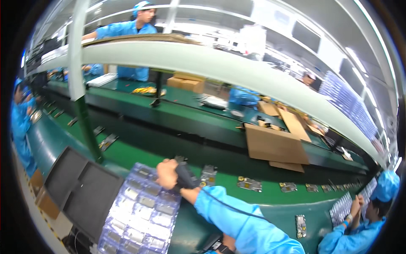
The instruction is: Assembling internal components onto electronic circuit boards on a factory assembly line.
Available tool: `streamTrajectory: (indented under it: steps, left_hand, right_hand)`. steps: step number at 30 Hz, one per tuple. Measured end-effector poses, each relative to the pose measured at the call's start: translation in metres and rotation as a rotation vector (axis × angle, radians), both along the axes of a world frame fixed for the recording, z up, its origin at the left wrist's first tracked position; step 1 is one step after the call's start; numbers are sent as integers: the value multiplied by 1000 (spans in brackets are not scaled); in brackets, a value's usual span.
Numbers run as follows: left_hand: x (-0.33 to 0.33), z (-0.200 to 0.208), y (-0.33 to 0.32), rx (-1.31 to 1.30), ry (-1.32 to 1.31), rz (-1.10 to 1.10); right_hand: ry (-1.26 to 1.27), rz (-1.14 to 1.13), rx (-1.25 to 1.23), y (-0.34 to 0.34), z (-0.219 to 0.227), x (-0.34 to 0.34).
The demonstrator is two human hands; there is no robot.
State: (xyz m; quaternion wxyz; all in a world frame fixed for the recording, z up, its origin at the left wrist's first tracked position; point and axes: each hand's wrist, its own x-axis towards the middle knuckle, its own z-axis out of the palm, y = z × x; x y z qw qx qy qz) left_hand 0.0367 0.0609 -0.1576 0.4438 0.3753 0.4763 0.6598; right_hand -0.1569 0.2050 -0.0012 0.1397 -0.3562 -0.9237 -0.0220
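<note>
My right hand [168, 174] reaches in from the lower right, fingers curled at the upper right edge of a clear plastic tray [139, 211]. What they hold, if anything, is hidden. A black device [186, 175] with a cable sits by its wrist, and the cable runs along my blue sleeve. Rows of rectangular parts fill the tray's pockets. Close to the bottom edge, little of my left hand [229, 241] shows beside another black strapped device [211, 243]; its fingers are hidden. A circuit board [208, 175] lies on the green belt just right of my right hand.
Dark grey trays [91, 190] lie left of the plastic one. More circuit boards [249, 184] line the belt, and one board [300, 226] is on the near bench. Flattened cardboard [275, 146] juts out beyond. A co-worker [359, 224] holds a tray at right. A post [82, 106] rises at left.
</note>
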Motion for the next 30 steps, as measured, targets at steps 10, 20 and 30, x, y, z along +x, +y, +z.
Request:
streamTrajectory:
  steps: [10,20,30]
  left_hand:
    - [-3,8,12,66,-257,44]
    - [0,82,-19,97,189,-209]
    - [9,110,-41,-177,82,-653]
  right_hand:
    - [562,158,-349,-4,30,81]
    - [627,-155,-485,-148,29,347]
    - [791,-5,-65,-203,-30,402]
